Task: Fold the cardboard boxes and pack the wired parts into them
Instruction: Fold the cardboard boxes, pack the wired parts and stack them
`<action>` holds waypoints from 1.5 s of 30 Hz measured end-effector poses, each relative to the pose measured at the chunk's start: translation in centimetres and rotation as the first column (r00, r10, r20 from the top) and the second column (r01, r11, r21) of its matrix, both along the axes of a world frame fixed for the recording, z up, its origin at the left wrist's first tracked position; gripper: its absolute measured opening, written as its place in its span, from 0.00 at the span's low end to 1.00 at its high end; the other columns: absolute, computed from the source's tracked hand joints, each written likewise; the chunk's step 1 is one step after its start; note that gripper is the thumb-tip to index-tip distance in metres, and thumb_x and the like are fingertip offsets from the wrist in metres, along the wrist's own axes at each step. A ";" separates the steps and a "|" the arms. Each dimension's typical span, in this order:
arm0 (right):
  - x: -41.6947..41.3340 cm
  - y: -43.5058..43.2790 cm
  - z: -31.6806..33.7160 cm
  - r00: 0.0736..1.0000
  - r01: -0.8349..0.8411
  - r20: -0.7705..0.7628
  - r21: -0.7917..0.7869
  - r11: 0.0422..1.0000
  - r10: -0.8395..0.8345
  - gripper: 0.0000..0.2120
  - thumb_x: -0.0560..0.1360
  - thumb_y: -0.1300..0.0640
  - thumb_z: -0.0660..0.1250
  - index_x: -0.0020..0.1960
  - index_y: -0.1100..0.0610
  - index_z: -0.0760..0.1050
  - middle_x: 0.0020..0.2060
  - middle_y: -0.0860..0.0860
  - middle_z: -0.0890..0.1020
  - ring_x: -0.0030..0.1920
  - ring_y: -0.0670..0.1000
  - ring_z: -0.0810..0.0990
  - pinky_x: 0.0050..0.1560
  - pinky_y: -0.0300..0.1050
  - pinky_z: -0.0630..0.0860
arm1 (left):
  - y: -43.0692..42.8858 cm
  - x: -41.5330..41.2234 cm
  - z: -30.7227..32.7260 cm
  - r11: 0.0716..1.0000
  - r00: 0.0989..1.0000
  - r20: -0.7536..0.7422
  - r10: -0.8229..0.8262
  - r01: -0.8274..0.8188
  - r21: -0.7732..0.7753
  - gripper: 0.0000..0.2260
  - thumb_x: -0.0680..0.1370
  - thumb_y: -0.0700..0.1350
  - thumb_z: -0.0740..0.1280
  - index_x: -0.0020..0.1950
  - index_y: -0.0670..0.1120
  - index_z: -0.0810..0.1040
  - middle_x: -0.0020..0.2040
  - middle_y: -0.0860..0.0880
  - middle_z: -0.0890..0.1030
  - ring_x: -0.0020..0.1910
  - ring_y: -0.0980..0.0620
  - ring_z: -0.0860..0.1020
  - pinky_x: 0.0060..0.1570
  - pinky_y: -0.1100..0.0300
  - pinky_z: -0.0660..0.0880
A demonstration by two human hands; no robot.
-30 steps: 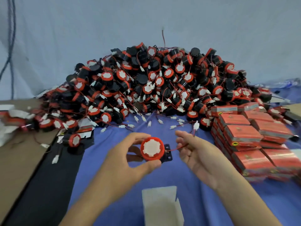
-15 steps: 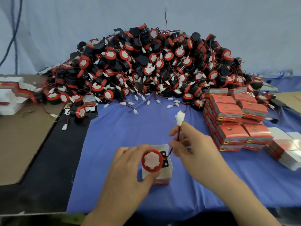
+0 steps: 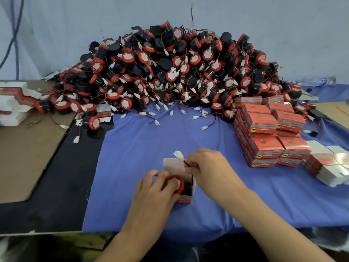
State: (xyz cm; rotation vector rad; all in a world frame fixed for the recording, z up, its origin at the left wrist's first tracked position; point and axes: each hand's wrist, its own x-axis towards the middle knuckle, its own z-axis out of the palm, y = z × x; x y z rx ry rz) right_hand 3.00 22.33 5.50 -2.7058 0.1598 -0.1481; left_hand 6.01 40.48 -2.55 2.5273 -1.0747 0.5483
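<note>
A small open cardboard box [image 3: 186,196], white inside and red outside, stands on the blue cloth [image 3: 170,140] near the front edge. My left hand [image 3: 154,191] grips a round red-and-black wired part [image 3: 177,183] and holds it partly inside the box. My right hand [image 3: 205,167] pinches that part's red wire, whose white connector [image 3: 178,155] sticks up above the box's back flap. A big heap of the same wired parts [image 3: 179,72] fills the back of the table.
Closed red boxes [image 3: 264,133] are stacked at the right, with white flat boxes [image 3: 328,163] beside them. More flat boxes [image 3: 13,103] lie at the far left on brown cardboard [image 3: 28,157]. One loose part [image 3: 91,122] sits on the black mat [image 3: 62,186].
My left hand has lowered the part from above the cloth into the open box. My right hand followed with the wire and connector, moving left over the box.
</note>
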 end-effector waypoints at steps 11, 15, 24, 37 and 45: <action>2.0 3.9 -3.2 0.993 -0.093 0.061 -0.129 0.987 0.102 0.07 0.81 0.62 0.60 0.47 0.52 0.68 0.39 0.50 0.72 0.37 0.54 0.67 0.38 0.47 0.68 | -0.8 -1.0 -2.1 0.999 0.996 -0.085 0.033 -0.035 -0.021 0.19 0.65 0.47 0.83 0.52 0.56 0.82 0.60 0.53 0.79 0.61 0.44 0.71 0.52 0.53 0.70; 2.2 3.6 -3.7 0.993 -0.114 -0.030 -0.188 0.975 0.111 0.02 0.80 0.59 0.62 0.49 0.55 0.72 0.42 0.51 0.75 0.40 0.57 0.74 0.38 0.46 0.68 | -0.5 -1.1 -2.1 0.995 0.997 -0.079 0.024 -0.031 -0.090 0.10 0.74 0.50 0.66 0.54 0.58 0.82 0.64 0.54 0.76 0.60 0.45 0.72 0.50 0.53 0.72; 0.3 2.4 -5.7 0.981 -0.189 -0.014 -0.257 0.948 0.192 0.13 0.78 0.58 0.64 0.62 0.48 0.76 0.57 0.44 0.81 0.55 0.51 0.78 0.48 0.42 0.70 | 0.6 -1.2 -2.5 0.850 0.888 -0.457 -0.047 -0.204 -0.485 0.09 0.80 0.44 0.71 0.57 0.57 0.83 0.56 0.63 0.81 0.56 0.61 0.76 0.57 0.58 0.76; 0.1 2.3 -6.9 0.973 -0.208 0.044 -0.254 0.945 0.226 0.20 0.79 0.59 0.64 0.70 0.47 0.73 0.63 0.44 0.79 0.61 0.51 0.77 0.53 0.43 0.69 | -0.6 2.2 -1.0 0.531 0.728 -0.638 -0.253 -0.447 -0.720 0.24 0.75 0.27 0.69 0.62 0.53 0.79 0.59 0.57 0.83 0.59 0.57 0.81 0.57 0.63 0.79; 0.0 2.6 -7.1 0.974 -0.186 0.077 -0.255 0.949 0.212 0.19 0.76 0.59 0.67 0.66 0.50 0.75 0.58 0.44 0.80 0.54 0.51 0.79 0.48 0.41 0.67 | -0.7 2.4 -0.9 0.696 0.881 -0.419 -0.220 -0.159 -0.700 0.21 0.80 0.34 0.69 0.67 0.54 0.76 0.63 0.60 0.77 0.63 0.52 0.80 0.60 0.59 0.78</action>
